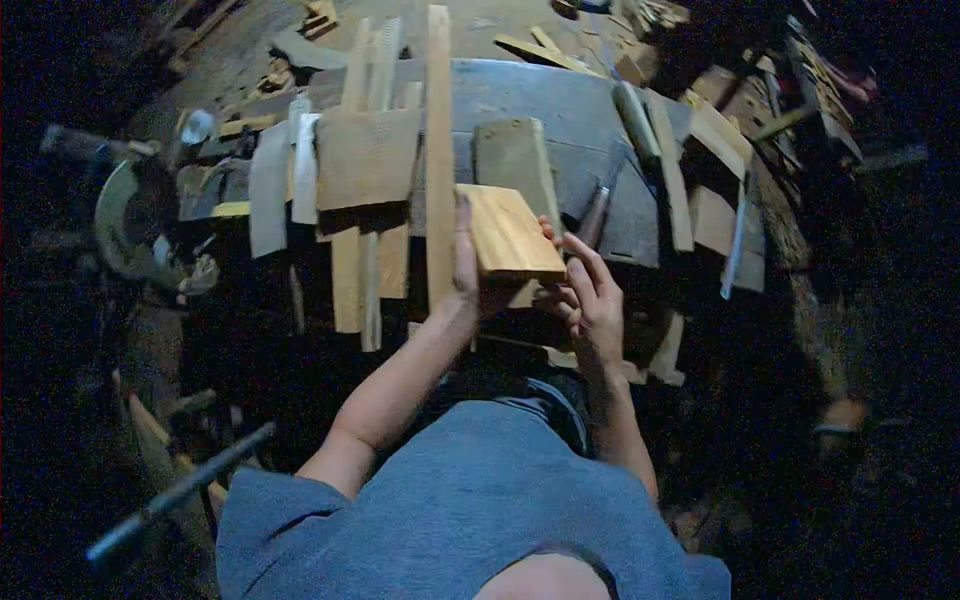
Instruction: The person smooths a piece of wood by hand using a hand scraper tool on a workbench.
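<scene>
A light wooden block with slanted edges is held up in front of my chest, above the near edge of the workbench. My left hand grips its left side, the fingers partly hidden behind it. At its lower right corner is my right hand, fingers bent and apart, some of them near or touching the block's right edge. Behind the block lies a greenish-grey board. A long narrow plank stretches away just left of the block.
A wide board and several strips lie on the left of the bench. Toward the right are a dark pointed tool, a round bar and more offcuts. A curved metal piece stands far left, a pipe lower left.
</scene>
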`<state>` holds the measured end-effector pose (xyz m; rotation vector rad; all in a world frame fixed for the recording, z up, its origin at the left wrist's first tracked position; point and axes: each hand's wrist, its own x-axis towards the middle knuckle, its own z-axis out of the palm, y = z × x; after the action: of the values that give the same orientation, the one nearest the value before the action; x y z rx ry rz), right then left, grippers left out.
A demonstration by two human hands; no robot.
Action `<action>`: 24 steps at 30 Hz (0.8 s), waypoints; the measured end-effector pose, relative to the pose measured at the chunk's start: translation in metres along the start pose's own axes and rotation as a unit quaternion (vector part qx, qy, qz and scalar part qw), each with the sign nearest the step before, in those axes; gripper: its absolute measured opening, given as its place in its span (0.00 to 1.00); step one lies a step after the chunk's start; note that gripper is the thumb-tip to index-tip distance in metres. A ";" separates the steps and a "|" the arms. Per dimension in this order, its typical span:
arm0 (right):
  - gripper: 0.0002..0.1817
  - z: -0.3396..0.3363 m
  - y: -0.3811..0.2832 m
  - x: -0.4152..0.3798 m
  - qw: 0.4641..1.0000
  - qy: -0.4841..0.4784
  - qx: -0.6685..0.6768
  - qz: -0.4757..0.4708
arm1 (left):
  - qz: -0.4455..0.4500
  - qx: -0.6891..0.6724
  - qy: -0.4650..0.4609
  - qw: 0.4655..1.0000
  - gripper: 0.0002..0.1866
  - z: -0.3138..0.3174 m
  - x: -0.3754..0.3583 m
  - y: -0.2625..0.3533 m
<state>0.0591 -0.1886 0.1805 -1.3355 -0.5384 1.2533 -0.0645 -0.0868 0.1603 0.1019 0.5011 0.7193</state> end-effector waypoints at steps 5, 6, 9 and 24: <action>0.22 0.001 0.026 0.002 0.998 -0.046 -0.002 0.033 | 0.049 0.077 0.005 0.996 0.56 -0.028 0.015 -0.001; 0.23 -0.002 0.031 0.002 0.997 -0.062 -0.030 0.026 | 0.053 0.110 0.018 0.992 0.54 -0.037 0.019 -0.003; 0.20 -0.004 0.033 0.003 0.995 -0.050 -0.072 0.044 | 0.053 0.085 0.021 0.995 0.47 -0.064 0.032 -0.015; 0.24 0.021 0.012 -0.004 0.868 -0.001 -0.431 -0.247 | 0.320 0.521 0.116 0.783 0.47 -0.059 0.044 -0.023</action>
<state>0.0350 -0.1864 0.1764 -1.7482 -1.4557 0.5693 -0.0505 -0.0800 0.0846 1.2994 1.0934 1.0465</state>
